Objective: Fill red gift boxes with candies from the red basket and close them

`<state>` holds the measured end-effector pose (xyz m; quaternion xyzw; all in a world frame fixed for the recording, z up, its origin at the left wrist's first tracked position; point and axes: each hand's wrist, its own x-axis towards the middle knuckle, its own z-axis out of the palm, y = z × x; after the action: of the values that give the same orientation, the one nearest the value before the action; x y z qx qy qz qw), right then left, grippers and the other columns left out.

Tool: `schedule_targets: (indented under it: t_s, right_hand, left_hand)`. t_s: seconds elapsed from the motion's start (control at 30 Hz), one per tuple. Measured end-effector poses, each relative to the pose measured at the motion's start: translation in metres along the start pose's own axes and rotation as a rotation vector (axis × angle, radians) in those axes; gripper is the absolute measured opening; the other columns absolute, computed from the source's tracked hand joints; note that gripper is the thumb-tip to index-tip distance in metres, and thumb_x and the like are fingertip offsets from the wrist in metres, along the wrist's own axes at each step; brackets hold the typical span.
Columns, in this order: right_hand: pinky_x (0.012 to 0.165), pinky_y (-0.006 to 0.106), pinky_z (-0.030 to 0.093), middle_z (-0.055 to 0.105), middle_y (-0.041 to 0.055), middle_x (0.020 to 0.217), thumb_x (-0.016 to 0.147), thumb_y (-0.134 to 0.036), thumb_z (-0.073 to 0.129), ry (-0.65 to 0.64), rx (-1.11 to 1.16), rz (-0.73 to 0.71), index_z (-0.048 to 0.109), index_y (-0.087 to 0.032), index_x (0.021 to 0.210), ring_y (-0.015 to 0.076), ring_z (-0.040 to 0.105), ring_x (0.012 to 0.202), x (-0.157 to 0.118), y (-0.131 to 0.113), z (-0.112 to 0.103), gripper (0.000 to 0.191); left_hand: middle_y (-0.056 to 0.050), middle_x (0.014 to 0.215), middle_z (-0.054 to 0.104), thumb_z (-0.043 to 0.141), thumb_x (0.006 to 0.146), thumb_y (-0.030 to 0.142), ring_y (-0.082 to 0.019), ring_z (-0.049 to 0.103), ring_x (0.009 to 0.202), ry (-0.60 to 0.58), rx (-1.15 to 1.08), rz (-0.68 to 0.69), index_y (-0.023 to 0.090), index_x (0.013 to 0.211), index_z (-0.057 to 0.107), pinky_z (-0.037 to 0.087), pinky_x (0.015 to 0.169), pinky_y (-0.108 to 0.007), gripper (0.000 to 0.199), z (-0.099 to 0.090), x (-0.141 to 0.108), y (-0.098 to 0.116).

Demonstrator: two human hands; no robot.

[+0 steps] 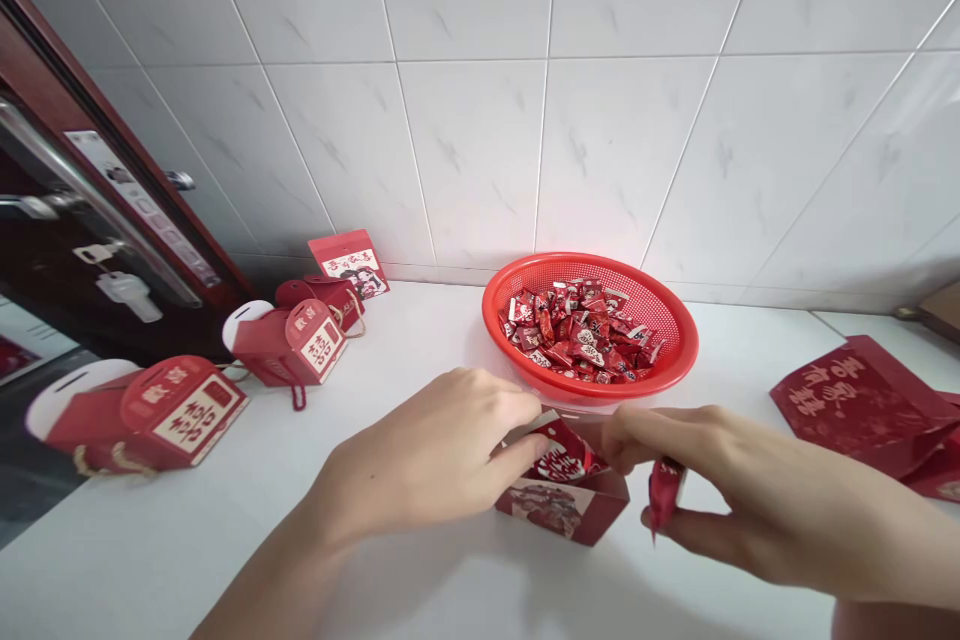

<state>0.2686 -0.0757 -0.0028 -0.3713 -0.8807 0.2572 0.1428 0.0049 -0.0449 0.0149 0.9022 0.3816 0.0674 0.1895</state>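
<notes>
Right hand (pixel 776 495) pinches a small red-wrapped packet (pixel 664 492) between thumb and finger, while its other fingertips reach the right end of an open red gift box (pixel 551 508). That packet is outside the box, just beyond its right end, with its narrow tip pointing down towards the wearer; the right hand is the one beside it. The box's long side runs left to right across the desk (pixel 420 340), its right end angled slightly nearer. Left hand (pixel 442 450) steadies the box from the left, thumb over the opening, fingers at the far rim. Inside, a larger red packet with white lettering (pixel 562 455) leans between the walls.

Directly behind the box and both hands sits a red plastic colander (pixel 690 340), holding a heap of wrapped sweets (pixel 574 325). Off to the left stand two closed boxes with cord handles, a nearer one (pixel 196 415) and a farther one (pixel 311 345). Red printed bags (pixel 847 400) lie to the right. Farthest back rises a pale tiled wall (pixel 480 140).
</notes>
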Motion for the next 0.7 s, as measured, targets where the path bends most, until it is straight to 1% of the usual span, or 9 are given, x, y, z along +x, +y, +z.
schedule_targets:
  t_s: [0.13, 0.23, 0.33, 0.43, 0.57, 0.7]
  right_hand:
    - [0.076, 0.024, 0.057, 0.077, 0.0037, 0.106, 0.085, -0.009, 0.061, -0.021, 0.030, -0.047, 0.063, -0.028, 0.132, 0.0183, 0.073, 0.090, 0.001, -0.003, 0.000, 0.051]
    - [0.076, 0.023, 0.056, 0.077, 0.0045, 0.105, 0.086, -0.009, 0.061, -0.048, 0.061, -0.057, 0.065, -0.027, 0.127, 0.0179, 0.073, 0.088, 0.002, -0.002, 0.000, 0.046]
    - [0.074, 0.023, 0.056, 0.077, 0.0046, 0.104, 0.087, -0.010, 0.061, -0.066, 0.067, -0.048, 0.068, -0.026, 0.119, 0.0173, 0.072, 0.084, 0.003, -0.002, 0.001, 0.037]
    - [0.073, 0.023, 0.056, 0.077, 0.0043, 0.103, 0.087, -0.011, 0.062, -0.059, 0.067, -0.058, 0.069, -0.026, 0.117, 0.0170, 0.072, 0.084, 0.004, -0.003, 0.001, 0.034]
    - [0.074, 0.023, 0.056, 0.076, 0.0033, 0.102, 0.088, -0.010, 0.060, -0.043, 0.048, -0.066, 0.069, -0.027, 0.116, 0.0162, 0.071, 0.083, 0.004, -0.004, 0.002, 0.034]
    - [0.075, 0.024, 0.056, 0.076, 0.0043, 0.102, 0.089, -0.011, 0.062, -0.028, 0.028, -0.085, 0.070, -0.027, 0.117, 0.0174, 0.071, 0.086, 0.006, -0.006, 0.002, 0.033]
  left_hand:
    - [0.002, 0.068, 0.060, 0.051, 0.093, 0.019, -0.013, 0.051, 0.060, -0.003, 0.068, -0.028, 0.019, 0.065, 0.039, 0.028, 0.057, -0.030, 0.030, 0.000, 0.002, -0.001]
    - [0.001, 0.071, 0.065, 0.055, 0.090, 0.018, -0.014, 0.054, 0.062, -0.062, 0.109, -0.033, 0.019, 0.065, 0.043, 0.027, 0.057, -0.030, 0.028, 0.002, 0.007, -0.001]
    - [0.001, 0.067, 0.065, 0.057, 0.090, 0.020, -0.014, 0.051, 0.058, -0.132, 0.129, -0.034, 0.019, 0.064, 0.047, 0.027, 0.056, -0.031, 0.028, 0.005, 0.012, 0.001]
    - [0.001, 0.062, 0.063, 0.057, 0.087, 0.017, -0.014, 0.048, 0.054, -0.177, 0.152, -0.049, 0.019, 0.061, 0.050, 0.026, 0.054, -0.031, 0.027, 0.005, 0.015, 0.000]
    - [0.000, 0.061, 0.063, 0.056, 0.079, 0.012, -0.016, 0.052, 0.055, -0.178, 0.156, -0.049, 0.020, 0.061, 0.052, 0.028, 0.054, -0.030, 0.020, 0.004, 0.013, -0.004]
    - [-0.001, 0.064, 0.067, 0.058, 0.079, 0.013, -0.018, 0.060, 0.060, -0.132, 0.086, -0.050, 0.021, 0.069, 0.064, 0.035, 0.057, -0.028, 0.014, 0.005, 0.012, -0.006]
